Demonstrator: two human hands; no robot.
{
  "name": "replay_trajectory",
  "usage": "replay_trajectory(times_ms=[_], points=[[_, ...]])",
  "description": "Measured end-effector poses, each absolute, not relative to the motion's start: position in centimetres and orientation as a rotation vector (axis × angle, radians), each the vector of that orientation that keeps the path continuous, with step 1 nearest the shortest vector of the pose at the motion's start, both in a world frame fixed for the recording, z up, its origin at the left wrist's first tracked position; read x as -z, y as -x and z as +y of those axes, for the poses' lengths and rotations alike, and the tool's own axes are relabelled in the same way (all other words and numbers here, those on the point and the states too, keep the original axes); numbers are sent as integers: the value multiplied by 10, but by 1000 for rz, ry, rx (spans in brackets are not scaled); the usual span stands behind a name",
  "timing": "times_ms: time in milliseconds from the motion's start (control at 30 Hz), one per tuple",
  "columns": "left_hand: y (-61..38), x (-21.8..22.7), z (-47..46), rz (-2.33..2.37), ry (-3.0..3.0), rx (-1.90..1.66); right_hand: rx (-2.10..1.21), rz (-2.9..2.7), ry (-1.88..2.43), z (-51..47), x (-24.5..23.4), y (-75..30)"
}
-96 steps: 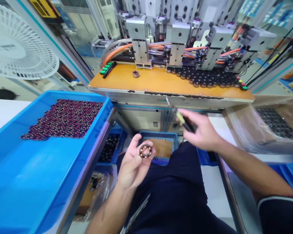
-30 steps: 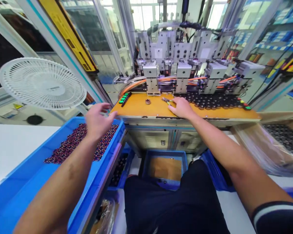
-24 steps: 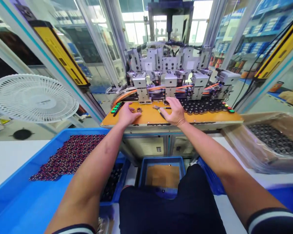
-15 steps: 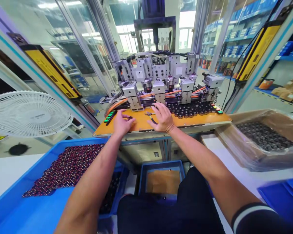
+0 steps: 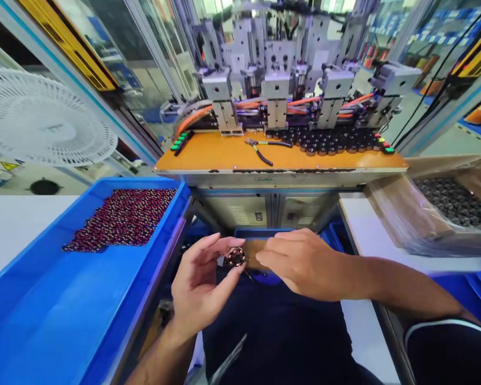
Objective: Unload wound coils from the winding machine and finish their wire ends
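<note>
My left hand is over my lap and pinches a small round copper-wound part between thumb and fingertips. My right hand is close beside it on the right, fingers curled toward the part, with a thin wire hanging just below it. A pair of pliers lies loose on the orange machine table, far from both hands.
A blue tray with a heap of small red-dark parts stands at my left. Rows of black parts sit under the machine heads. A bagged carton of dark parts is at the right. A white fan stands far left.
Both hands have come back from the orange table to my lap. The small round part left the table and is now in my left hand. The pliers stayed on the table.
</note>
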State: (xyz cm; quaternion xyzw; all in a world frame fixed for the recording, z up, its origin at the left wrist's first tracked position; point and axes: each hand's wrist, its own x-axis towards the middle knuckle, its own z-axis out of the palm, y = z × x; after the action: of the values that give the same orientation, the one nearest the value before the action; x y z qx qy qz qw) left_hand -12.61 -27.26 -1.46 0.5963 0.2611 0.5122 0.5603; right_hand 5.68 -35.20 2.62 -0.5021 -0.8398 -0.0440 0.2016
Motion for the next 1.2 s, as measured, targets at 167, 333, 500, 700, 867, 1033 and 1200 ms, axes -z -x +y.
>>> replay_trajectory(times_ms=[167,333,500,700,867,1033,1200], points=[[119,22,-288,581,-1277,-1083,-515,-1983,1359,-369,-14,-57],[117,33,-289,510,-1290,-1018,-907,-1598,1261,-378,-6,-51],[118,37,-286,512,-1325,-1069,-923,-1563,1215,-388,2,-42],[117,41,-279,424,-1414,-1202,-1067,-1548,1143,-383,11,-47],[117,48,-279,322,-1567,-1297,-1249,-1057,1217,-356,13,-57],[117,51,-279,209,-1663,-1318,-1497,-855,1166,-341,12,-48],[120,49,-279,288,-1576,-1287,-1422,-715,1005,-352,31,-32]])
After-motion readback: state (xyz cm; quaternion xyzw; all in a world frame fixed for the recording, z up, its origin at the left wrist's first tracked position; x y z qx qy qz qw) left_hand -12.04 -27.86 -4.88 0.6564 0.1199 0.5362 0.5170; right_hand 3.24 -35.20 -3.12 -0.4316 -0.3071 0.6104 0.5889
